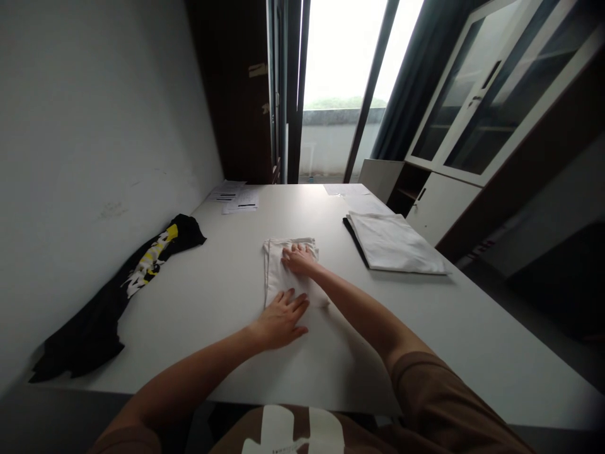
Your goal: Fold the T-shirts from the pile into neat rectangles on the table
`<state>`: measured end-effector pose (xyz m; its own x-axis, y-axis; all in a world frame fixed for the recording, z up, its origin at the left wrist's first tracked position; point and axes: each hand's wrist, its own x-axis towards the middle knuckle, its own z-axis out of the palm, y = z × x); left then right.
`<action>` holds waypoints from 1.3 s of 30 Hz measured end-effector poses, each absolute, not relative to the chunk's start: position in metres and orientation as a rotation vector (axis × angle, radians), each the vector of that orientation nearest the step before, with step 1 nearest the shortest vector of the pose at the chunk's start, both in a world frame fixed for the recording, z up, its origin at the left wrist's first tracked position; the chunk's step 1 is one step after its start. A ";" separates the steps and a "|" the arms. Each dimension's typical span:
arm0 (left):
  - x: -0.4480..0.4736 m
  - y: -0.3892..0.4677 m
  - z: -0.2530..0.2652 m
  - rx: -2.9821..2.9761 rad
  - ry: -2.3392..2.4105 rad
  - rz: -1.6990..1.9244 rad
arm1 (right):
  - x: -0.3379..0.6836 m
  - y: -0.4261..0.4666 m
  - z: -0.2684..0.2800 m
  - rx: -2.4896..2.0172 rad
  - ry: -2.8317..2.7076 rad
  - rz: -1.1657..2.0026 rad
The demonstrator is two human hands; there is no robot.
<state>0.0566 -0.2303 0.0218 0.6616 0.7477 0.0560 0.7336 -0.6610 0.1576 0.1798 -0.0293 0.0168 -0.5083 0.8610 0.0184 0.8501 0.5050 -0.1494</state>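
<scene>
A folded white cloth garment point(278, 271) lies on the white table point(212, 353) in front of me. My left hand point(281, 320) rests flat on its near edge, fingers spread and partly on the tabletop. Farther up, my right hand point(299, 259) presses on the garment's far part, with its fingers stretched out over the fabric. Neither hand grips anything. Layered edges show along the garment's left side and far end. Part of its right side is hidden under my right hand and forearm.
To the right is a stack of a folded white cloth point(397, 243) over a black one point(355, 243). A crumpled black garment with a yellow and white print point(104, 309) lies along the left wall. Paper sheets point(240, 200) lie at the far left; a cabinet point(472, 94) stands beyond the table.
</scene>
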 end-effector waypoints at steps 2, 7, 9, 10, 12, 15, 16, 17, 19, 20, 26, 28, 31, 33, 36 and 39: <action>0.054 -0.231 0.025 2.759 1.119 0.147 | 0.186 -0.049 0.019 -1.468 -2.666 0.137; 0.052 -0.236 0.025 2.718 1.023 0.154 | 0.211 -0.093 0.029 -1.359 -2.777 0.202; 0.054 -0.239 0.023 2.702 1.036 0.170 | 0.216 -0.103 0.033 -1.356 -2.803 0.230; 0.055 -0.240 0.023 2.699 1.036 0.175 | 0.217 -0.105 0.034 -1.357 -2.808 0.233; 0.056 -0.241 0.025 2.702 1.028 0.175 | 0.216 -0.105 0.032 -1.359 -2.790 0.208; 0.056 -0.242 0.029 2.714 1.009 0.139 | 0.214 -0.094 0.024 -1.331 -2.741 0.156; 0.055 -0.242 0.030 2.717 1.006 0.125 | 0.214 -0.088 0.021 -1.300 -2.738 0.153; 0.055 -0.242 0.031 2.719 1.006 0.113 | 0.215 -0.081 0.018 -1.260 -2.744 0.158; 0.054 -0.241 0.031 2.722 1.006 0.104 | 0.217 -0.067 0.012 -1.183 -2.757 0.169; 0.054 -0.240 0.031 2.724 1.004 0.104 | 0.218 -0.060 0.009 -1.162 -2.758 0.168; 0.053 -0.238 0.027 2.730 0.991 0.097 | 0.216 -0.025 -0.008 -1.209 -2.744 0.187; 0.052 -0.238 0.027 2.726 0.994 0.101 | 0.213 -0.013 -0.012 -1.210 -2.742 0.193; 0.052 -0.238 0.027 2.734 0.989 0.109 | 0.208 0.004 -0.016 -1.238 -2.734 0.197; 0.053 -0.238 0.027 2.745 0.988 0.109 | 0.205 0.013 -0.017 -1.273 -2.717 0.204; 0.053 -0.238 0.027 2.753 0.995 0.109 | 0.203 0.021 -0.019 -1.302 -2.665 0.201; 0.052 -0.237 0.030 2.748 0.986 0.137 | 0.206 0.025 -0.019 -1.369 -2.559 0.136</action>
